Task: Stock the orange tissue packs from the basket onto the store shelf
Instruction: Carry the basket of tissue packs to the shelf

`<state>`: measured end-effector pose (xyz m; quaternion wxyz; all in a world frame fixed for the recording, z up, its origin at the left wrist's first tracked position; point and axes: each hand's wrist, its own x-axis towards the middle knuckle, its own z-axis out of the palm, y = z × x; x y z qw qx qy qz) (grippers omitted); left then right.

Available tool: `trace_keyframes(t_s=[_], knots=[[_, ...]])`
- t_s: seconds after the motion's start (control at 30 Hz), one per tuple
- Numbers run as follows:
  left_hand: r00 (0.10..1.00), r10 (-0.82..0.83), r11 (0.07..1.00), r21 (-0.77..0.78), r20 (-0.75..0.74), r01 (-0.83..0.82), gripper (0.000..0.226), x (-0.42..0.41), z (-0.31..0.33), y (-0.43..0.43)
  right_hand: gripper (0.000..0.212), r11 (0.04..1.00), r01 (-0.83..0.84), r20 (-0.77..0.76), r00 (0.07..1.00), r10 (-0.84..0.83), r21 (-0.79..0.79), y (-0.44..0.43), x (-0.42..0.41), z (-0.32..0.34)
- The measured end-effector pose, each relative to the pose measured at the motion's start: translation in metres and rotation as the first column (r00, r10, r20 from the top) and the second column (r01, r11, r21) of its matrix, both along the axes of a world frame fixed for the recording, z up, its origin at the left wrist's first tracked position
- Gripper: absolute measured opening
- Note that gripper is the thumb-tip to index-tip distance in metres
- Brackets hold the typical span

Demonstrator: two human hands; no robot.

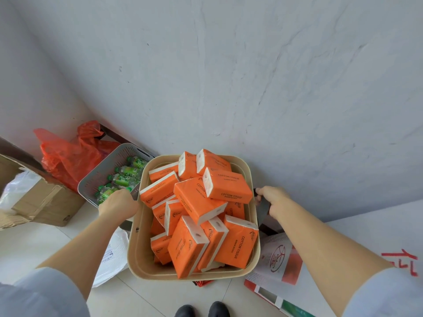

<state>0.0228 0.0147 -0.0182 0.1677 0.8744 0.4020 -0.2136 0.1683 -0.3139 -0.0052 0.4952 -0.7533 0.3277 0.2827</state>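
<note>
I see my left hand [119, 203] curled round the left side of the beige basket [137, 248], and my right hand [273, 200] gripping the dark handle [262, 208] on its right side. Between the two hands the basket is heaped with orange tissue packs [226, 186], lying at all angles, some tilted on end. Just beyond the left hand stands a grey basket [100, 172] of green-capped bottles [128, 171]. Further out on that side are a red plastic bag [68, 156] and a cardboard box [45, 200]. Below the right hand lies a printed paper bag [279, 257] on the floor [27, 245].
</note>
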Motion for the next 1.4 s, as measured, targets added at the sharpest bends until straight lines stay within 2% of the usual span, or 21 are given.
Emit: trace_keyframes(t_s=[0.07,0.17,0.23,0.33,0.5,0.73,0.83,1.1,1.2,1.4], knots=[[0.997,0.067,0.995,-0.077,0.028,-0.065,0.03,0.001,0.004,-0.002,0.015,0.99,-0.102,0.1,0.989,0.111,-0.096,0.005,-0.01,0.005],[0.987,0.133,0.98,-0.161,0.086,-0.118,0.026,0.001,0.008,-0.004,0.009,0.899,-0.324,0.246,0.884,0.399,-0.294,0.016,-0.029,0.01],[0.987,0.116,0.988,-0.115,0.11,-0.104,0.024,-0.003,0.012,-0.007,0.012,0.83,-0.383,0.294,0.805,0.515,-0.405,0.019,-0.035,0.013],[0.979,0.117,0.993,-0.046,0.165,-0.111,0.024,-0.01,0.02,-0.011,0.012,0.776,-0.416,0.341,0.726,0.597,-0.474,0.022,-0.036,0.019],[0.949,0.135,0.991,-0.034,0.283,-0.131,0.02,-0.016,0.044,-0.015,0.015,0.77,-0.395,0.379,0.699,0.606,-0.501,0.025,-0.037,0.046],[0.91,0.16,0.987,-0.077,0.383,-0.141,0.018,-0.039,0.093,-0.021,0.016,0.799,-0.341,0.407,0.721,0.56,-0.495,0.016,-0.059,0.097],[0.897,0.135,0.991,-0.075,0.421,-0.113,0.015,-0.052,0.116,-0.024,0.023,0.819,-0.307,0.424,0.736,0.528,-0.485,0.012,-0.072,0.119],[0.844,0.065,0.997,0.008,0.532,-0.082,0.013,-0.126,0.193,-0.05,0.014,0.809,-0.294,0.443,0.716,0.539,-0.508,-0.01,-0.146,0.19],[0.849,0.043,0.997,0.036,0.527,-0.073,0.018,-0.163,0.212,-0.054,0.013,0.811,-0.304,0.445,0.713,0.541,-0.499,-0.019,-0.184,0.212],[0.856,-0.014,0.998,0.062,0.517,-0.02,0.012,-0.233,0.239,-0.065,0.017,0.829,-0.31,0.436,0.735,0.52,-0.465,-0.037,-0.26,0.236]])
